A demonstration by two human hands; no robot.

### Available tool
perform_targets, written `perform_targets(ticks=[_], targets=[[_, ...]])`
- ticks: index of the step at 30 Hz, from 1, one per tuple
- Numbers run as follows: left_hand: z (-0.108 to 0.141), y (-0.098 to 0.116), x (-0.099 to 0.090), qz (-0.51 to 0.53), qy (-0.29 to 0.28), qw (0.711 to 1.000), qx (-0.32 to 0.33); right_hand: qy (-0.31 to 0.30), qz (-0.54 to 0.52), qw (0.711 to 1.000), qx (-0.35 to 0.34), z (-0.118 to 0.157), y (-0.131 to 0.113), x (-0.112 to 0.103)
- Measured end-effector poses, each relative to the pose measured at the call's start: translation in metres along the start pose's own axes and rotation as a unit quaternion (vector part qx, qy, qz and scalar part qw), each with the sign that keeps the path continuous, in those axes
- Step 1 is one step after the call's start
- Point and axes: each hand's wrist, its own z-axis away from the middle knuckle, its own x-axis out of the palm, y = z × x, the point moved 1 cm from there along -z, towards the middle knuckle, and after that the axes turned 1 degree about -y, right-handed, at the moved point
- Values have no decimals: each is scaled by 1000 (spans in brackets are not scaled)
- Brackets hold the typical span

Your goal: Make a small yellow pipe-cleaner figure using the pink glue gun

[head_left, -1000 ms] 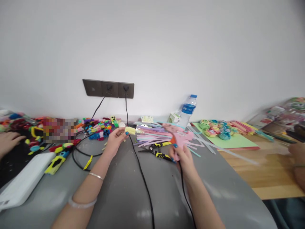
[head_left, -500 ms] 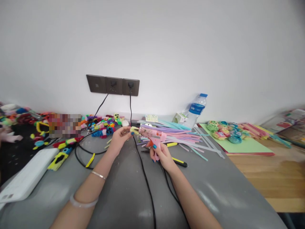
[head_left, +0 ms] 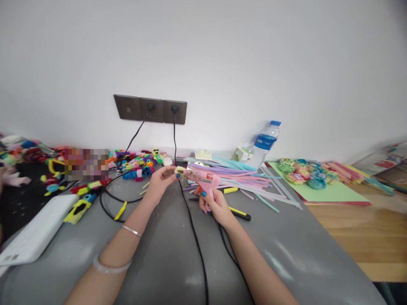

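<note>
Around the handle of a pink hot glue gun (head_left: 201,176) my right hand (head_left: 216,205) is closed, with its fingers at the orange trigger. The gun's nozzle points left and meets a small pale-yellow fuzzy piece (head_left: 179,170). Between its fingertips my left hand (head_left: 163,181) pinches that yellow piece; its exact shape is too small to tell. Behind and right of the gun lies a spread of pastel pipe cleaners (head_left: 244,176). A yellow-and-black utility knife (head_left: 241,213) rests just right of my right wrist.
Black cables (head_left: 191,226) run across the grey table (head_left: 165,262) from the wall sockets (head_left: 151,109). Colourful pipe-cleaner figures (head_left: 136,167) and a white device (head_left: 40,228) lie left. A tilted water bottle (head_left: 265,142) leans at the wall. Crinkled flowers (head_left: 305,171) sit on green paper (head_left: 333,193).
The camera view has shifted slightly. Both hands keep their grips, and the glue gun's nozzle stays at the yellow piece.
</note>
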Motion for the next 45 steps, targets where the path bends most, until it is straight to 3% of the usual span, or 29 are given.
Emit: perform_targets(ticks=[21, 45], targets=[[-1, 0, 0, 13, 16, 1000, 3, -4, 24, 1000, -10, 0, 7, 0], [-2, 5, 1, 103, 47, 994, 11, 13, 33, 999, -2, -2, 6, 0]])
